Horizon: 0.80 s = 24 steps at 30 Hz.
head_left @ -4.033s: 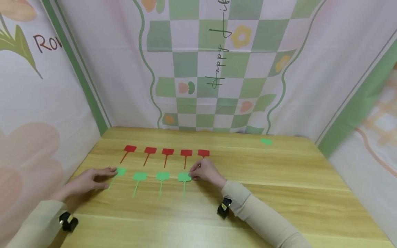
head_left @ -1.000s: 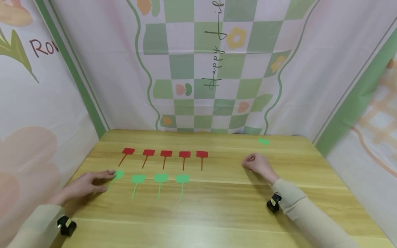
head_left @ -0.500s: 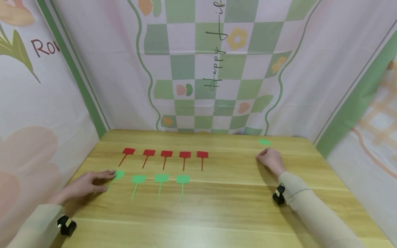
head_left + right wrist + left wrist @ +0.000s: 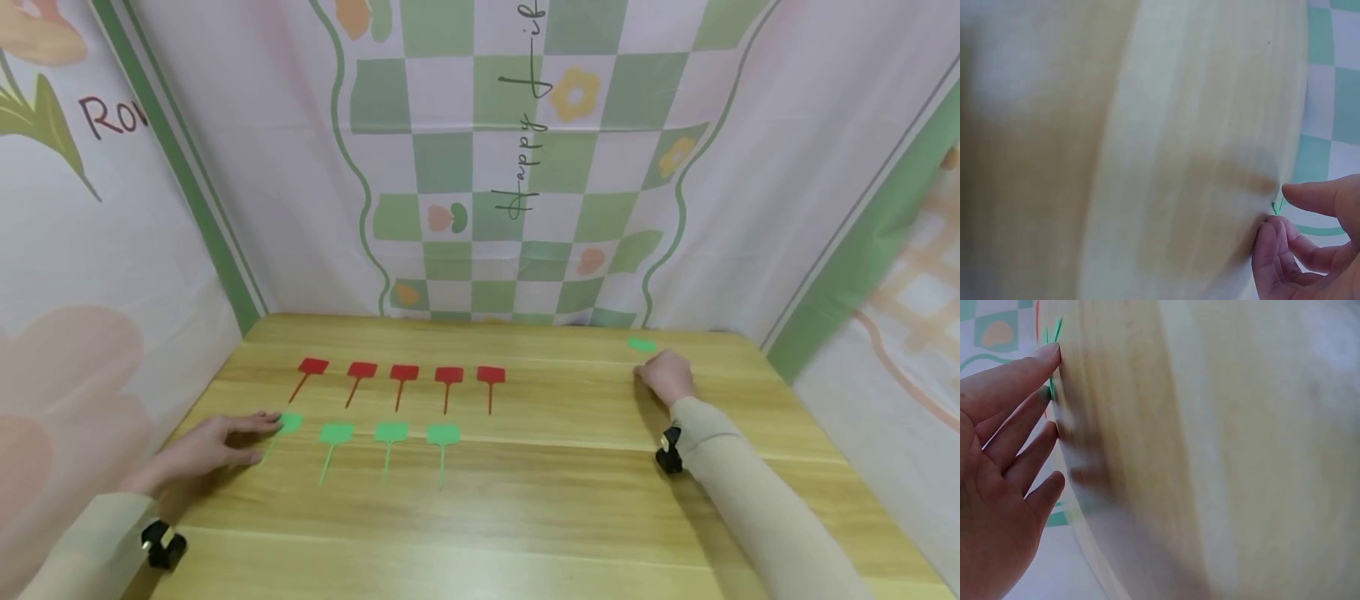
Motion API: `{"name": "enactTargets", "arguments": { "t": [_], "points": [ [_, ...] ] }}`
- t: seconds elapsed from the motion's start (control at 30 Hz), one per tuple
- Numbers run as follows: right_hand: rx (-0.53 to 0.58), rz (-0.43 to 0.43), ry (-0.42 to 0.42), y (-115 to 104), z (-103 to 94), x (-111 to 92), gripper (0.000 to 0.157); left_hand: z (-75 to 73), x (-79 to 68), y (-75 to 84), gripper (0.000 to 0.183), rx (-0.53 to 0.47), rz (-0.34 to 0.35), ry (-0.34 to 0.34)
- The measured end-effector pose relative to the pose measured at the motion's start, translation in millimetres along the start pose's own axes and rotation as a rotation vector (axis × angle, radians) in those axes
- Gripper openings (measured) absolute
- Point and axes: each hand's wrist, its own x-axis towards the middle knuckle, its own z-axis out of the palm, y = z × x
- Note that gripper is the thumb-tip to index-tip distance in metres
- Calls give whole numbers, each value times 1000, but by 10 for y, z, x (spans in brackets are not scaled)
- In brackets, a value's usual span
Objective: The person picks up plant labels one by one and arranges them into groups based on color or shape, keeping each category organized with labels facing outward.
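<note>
In the head view, my left hand point(image 4: 213, 446) lies on the table with its fingers stretched out, the fingertips touching the leftmost green plant label point(image 4: 288, 423). Its thumb and fingers stand apart in the left wrist view. At the back right, my right hand point(image 4: 667, 375) is just in front of another green plant label point(image 4: 641, 344), whose stem is hidden. From the right wrist, the thumb point(image 4: 1310, 195) and curled fingers are apart, with a bit of green label point(image 4: 1277, 207) showing in the gap. Further green labels point(image 4: 336, 433) point(image 4: 391, 433) point(image 4: 442, 434) continue the front row.
Several red plant labels point(image 4: 405, 372) form a row behind the green ones, stems toward me. The wooden table point(image 4: 525, 517) meets patterned cloth point(image 4: 570, 208) at the back and sides. Both wrists carry small black cameras point(image 4: 670, 450).
From beside the rightmost front green label, my right hand has moved right and back to the far green label. My left hand has stayed in place. The labels lie as before.
</note>
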Motion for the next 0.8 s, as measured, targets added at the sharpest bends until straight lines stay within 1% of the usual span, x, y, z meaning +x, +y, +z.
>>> {"name": "enactTargets", "arguments": {
  "t": [0.17, 0.3, 0.47, 0.6, 0.67, 0.8],
  "points": [
    [-16, -12, 26, 1, 5, 20, 29, 3, 6, -10, 52, 5, 4, -6],
    [-20, -10, 35, 9, 18, 35, 27, 9, 9, -32, 53, 6, 13, -16],
    [-40, 20, 22, -9, 10, 77, 22, 12, 12, -60, 53, 4, 4, -15],
    [-60, 44, 3, -28, -20, 98, 26, 10, 15, -68, 53, 11, -6, -18],
    [-70, 46, 0, -30, -35, 109, 28, 9, 15, -66, 53, 10, -8, -19],
    [-75, 40, 6, -49, -50, 126, 26, 2, 17, -59, 53, -5, -8, -16]
  ]
}}
